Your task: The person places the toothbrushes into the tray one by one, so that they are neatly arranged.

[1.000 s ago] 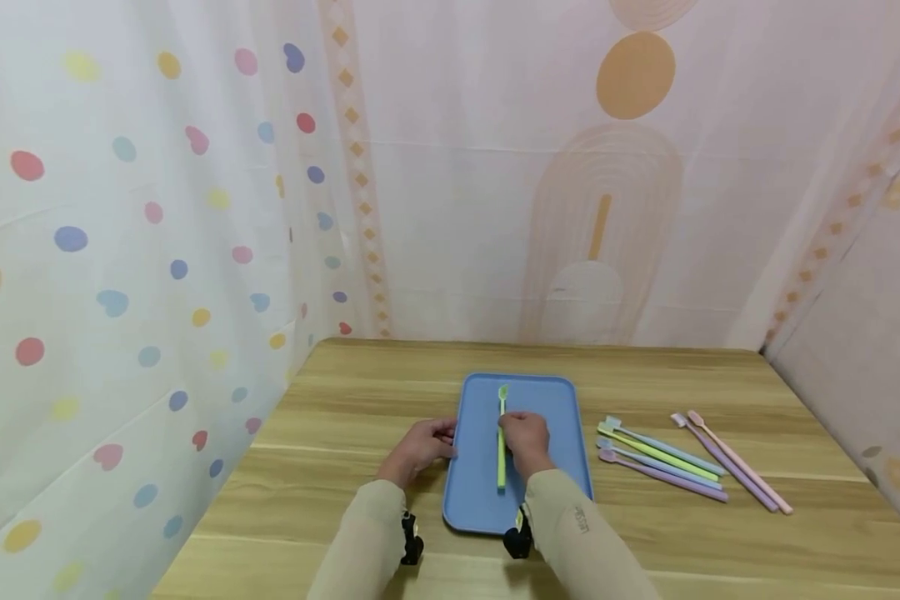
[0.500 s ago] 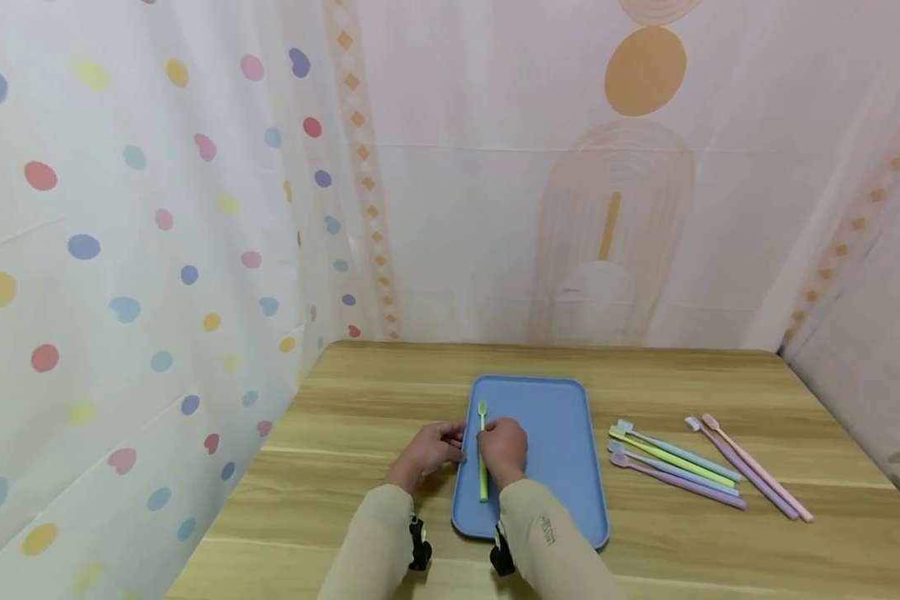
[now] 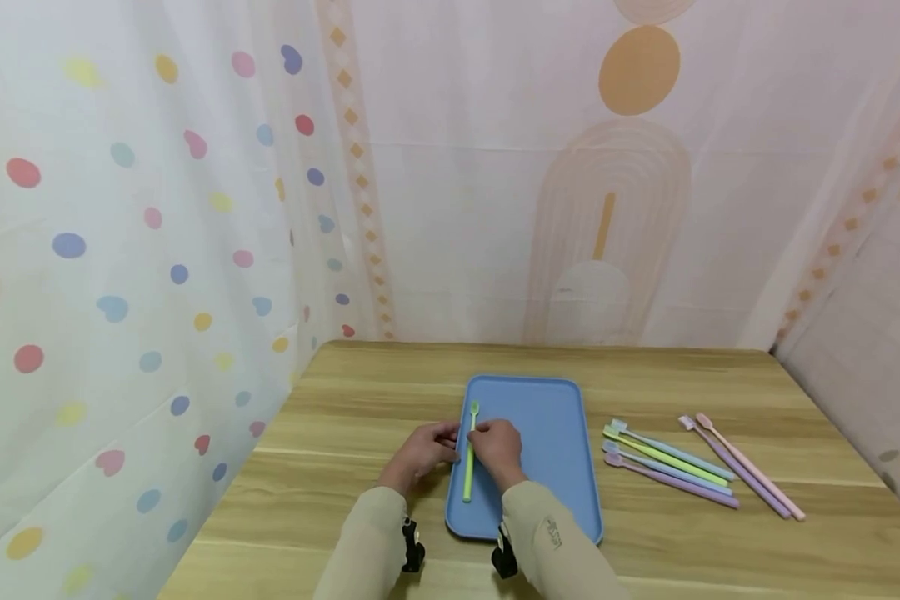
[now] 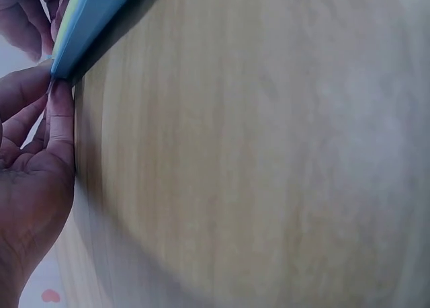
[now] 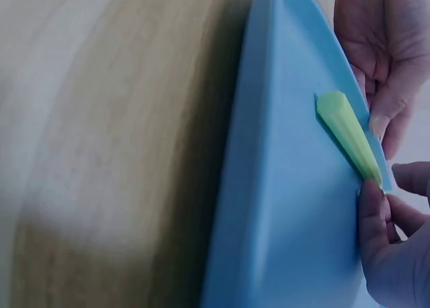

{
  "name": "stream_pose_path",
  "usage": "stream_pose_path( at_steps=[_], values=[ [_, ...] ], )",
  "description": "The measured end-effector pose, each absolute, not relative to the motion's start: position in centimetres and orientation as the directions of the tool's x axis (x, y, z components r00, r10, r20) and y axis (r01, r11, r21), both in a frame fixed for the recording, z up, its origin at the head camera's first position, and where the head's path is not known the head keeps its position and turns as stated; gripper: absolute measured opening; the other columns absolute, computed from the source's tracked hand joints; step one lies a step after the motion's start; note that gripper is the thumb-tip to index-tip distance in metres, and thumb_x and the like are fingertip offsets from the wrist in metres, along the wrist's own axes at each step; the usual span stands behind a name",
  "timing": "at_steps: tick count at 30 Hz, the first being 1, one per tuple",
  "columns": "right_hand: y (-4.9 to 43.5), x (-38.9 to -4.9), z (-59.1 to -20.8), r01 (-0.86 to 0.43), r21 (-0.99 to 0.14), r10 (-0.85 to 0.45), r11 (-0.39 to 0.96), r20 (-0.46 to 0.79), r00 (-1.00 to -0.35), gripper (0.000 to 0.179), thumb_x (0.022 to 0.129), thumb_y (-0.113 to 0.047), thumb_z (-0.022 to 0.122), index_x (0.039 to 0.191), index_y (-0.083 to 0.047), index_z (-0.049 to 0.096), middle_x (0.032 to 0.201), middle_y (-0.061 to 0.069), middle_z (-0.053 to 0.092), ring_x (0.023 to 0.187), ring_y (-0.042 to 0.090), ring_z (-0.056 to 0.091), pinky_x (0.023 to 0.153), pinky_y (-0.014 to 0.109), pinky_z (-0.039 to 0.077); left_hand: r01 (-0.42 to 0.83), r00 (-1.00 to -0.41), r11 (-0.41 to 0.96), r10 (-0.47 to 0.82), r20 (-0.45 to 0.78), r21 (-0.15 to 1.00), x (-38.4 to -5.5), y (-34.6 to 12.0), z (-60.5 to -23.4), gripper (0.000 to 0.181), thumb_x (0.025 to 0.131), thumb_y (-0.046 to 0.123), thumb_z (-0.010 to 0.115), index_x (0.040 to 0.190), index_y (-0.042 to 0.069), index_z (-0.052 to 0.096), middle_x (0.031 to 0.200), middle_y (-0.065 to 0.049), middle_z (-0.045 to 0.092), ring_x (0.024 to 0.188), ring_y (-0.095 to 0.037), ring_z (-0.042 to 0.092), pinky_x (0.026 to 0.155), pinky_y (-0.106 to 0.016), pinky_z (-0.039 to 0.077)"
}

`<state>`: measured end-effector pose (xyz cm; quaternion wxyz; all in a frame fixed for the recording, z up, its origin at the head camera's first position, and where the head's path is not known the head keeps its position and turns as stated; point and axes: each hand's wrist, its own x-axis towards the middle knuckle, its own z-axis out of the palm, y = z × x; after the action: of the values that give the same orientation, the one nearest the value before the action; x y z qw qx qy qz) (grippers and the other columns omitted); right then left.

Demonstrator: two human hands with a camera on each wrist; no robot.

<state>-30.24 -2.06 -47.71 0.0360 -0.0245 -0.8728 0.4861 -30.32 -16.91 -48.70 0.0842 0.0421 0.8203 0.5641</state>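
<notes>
A green toothbrush (image 3: pixel 468 467) lies lengthwise on the blue tray (image 3: pixel 540 467), close to its left rim. My right hand (image 3: pixel 498 448) is at the toothbrush's middle. In the right wrist view, one fingertip of that hand (image 5: pixel 393 254) touches the green handle (image 5: pixel 349 130), while another finger stands a little apart from it. My left hand (image 3: pixel 423 450) pinches the tray's left rim, with thumb above and a finger below in the left wrist view (image 4: pixel 40 153). The toothbrush's neck is partly hidden behind my right fingers.
On the wooden table (image 3: pixel 375 375), to the tray's right, several toothbrushes (image 3: pixel 667 467) lie side by side. Farther right are a purple toothbrush (image 3: pixel 742 475) and a pink toothbrush (image 3: pixel 753 471). Patterned curtains (image 3: pixel 450 208) hang behind and at the sides.
My right hand has moved the green toothbrush leftward across the tray, from nearer its middle to beside the left rim. My left hand has stayed at the rim.
</notes>
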Motion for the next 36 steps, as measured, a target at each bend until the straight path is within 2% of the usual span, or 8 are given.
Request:
stream_pose_path(
  at_steps=[6, 13, 16, 22, 28, 31, 34, 36],
  values=[
    [-1.3, -30.5, -47.7, -0.027, -0.879, 0.027, 0.476, 0.045, -0.999, 0.022, 0.088, -0.012, 0.07, 0.104, 0.003, 0.074, 0.1, 0.013, 0.072, 0.089, 0.026, 0.066, 0.074, 0.038, 0.055, -0.006, -0.985, 0.363, 0.161, -0.069, 0.932, -30.4, -17.4, -48.8, 0.053, 0.08, -0.017, 0.065, 0.132, -0.01, 0.057, 0.109, -0.015, 0.064, 0.097, -0.024, 0.059, 0.086, -0.035, 0.053],
    [0.6, -31.0, -46.8, -0.025, -0.913, 0.009, 0.406, 0.032, -0.999, 0.027, 0.092, -0.013, 0.068, 0.113, 0.003, 0.072, 0.102, 0.014, 0.071, 0.072, 0.02, 0.065, 0.066, 0.035, 0.054, -0.01, -0.988, 0.358, 0.14, -0.064, 0.934, -30.4, -18.2, -48.8, 0.056, 0.08, -0.016, 0.065, 0.135, -0.009, 0.055, 0.112, -0.015, 0.063, 0.099, -0.025, 0.058, 0.087, -0.035, 0.052],
    [1.9, -31.4, -46.5, -0.014, -0.929, -0.004, 0.37, 0.013, -1.0, 0.03, 0.093, -0.014, 0.067, 0.117, 0.004, 0.07, 0.101, 0.013, 0.07, 0.07, 0.021, 0.064, 0.065, 0.033, 0.054, -0.022, -0.989, 0.363, 0.129, -0.074, 0.932, -30.5, -18.4, -48.8, 0.057, 0.08, -0.016, 0.065, 0.135, -0.009, 0.054, 0.112, -0.015, 0.062, 0.099, -0.025, 0.058, 0.088, -0.036, 0.051],
    [5.6, -32.8, -45.3, -0.015, -0.945, 0.005, 0.327, 0.017, -1.0, 0.032, 0.094, -0.013, 0.065, 0.12, 0.006, 0.067, 0.105, 0.015, 0.07, 0.083, 0.028, 0.066, 0.068, 0.032, 0.057, -0.05, -0.987, 0.349, 0.125, -0.099, 0.936, -30.5, -18.4, -48.9, 0.058, 0.081, -0.017, 0.065, 0.137, -0.009, 0.053, 0.114, -0.015, 0.062, 0.101, -0.025, 0.057, 0.09, -0.037, 0.051],
    [10.5, -33.4, -43.2, 0.002, -0.97, 0.025, 0.244, 0.004, -1.0, 0.035, 0.097, -0.013, 0.062, 0.125, 0.007, 0.063, 0.109, 0.018, 0.067, 0.098, 0.038, 0.06, 0.074, 0.031, 0.056, -0.039, -0.987, 0.353, 0.133, -0.092, 0.935, -30.8, -18.2, -49.1, 0.056, 0.082, -0.016, 0.065, 0.136, -0.008, 0.054, 0.113, -0.014, 0.062, 0.1, -0.025, 0.056, 0.09, -0.037, 0.05],
    [12.8, -33.3, -42.7, 0.0, -0.973, 0.028, 0.232, 0.007, -1.0, 0.036, 0.098, -0.014, 0.061, 0.127, 0.008, 0.061, 0.112, 0.019, 0.066, 0.097, 0.034, 0.061, 0.077, 0.034, 0.056, -0.036, -0.986, 0.359, 0.137, -0.091, 0.933, -30.9, -18.2, -49.3, 0.056, 0.082, -0.015, 0.065, 0.136, -0.008, 0.054, 0.113, -0.014, 0.062, 0.1, -0.025, 0.056, 0.09, -0.036, 0.05],
    [15.1, -33.3, -42.4, -0.003, -0.968, 0.043, 0.251, 0.014, -0.999, 0.038, 0.098, -0.013, 0.06, 0.128, 0.01, 0.059, 0.113, 0.022, 0.066, 0.089, 0.025, 0.062, 0.076, 0.033, 0.057, -0.039, -0.986, 0.36, 0.135, -0.093, 0.932, -30.8, -18.3, -49.3, 0.056, 0.082, -0.015, 0.065, 0.136, -0.008, 0.054, 0.113, -0.014, 0.062, 0.1, -0.025, 0.056, 0.089, -0.036, 0.05],
    [16.6, -33.1, -42.1, 0.007, -0.964, 0.046, 0.265, 0.006, -0.999, 0.04, 0.099, -0.015, 0.06, 0.131, 0.009, 0.057, 0.119, 0.024, 0.063, 0.091, 0.023, 0.061, 0.077, 0.032, 0.057, -0.04, -0.987, 0.362, 0.13, -0.093, 0.931, -30.8, -18.3, -49.2, 0.056, 0.082, -0.015, 0.065, 0.136, -0.008, 0.054, 0.112, -0.014, 0.062, 0.1, -0.025, 0.056, 0.089, -0.036, 0.05]
  ],
)
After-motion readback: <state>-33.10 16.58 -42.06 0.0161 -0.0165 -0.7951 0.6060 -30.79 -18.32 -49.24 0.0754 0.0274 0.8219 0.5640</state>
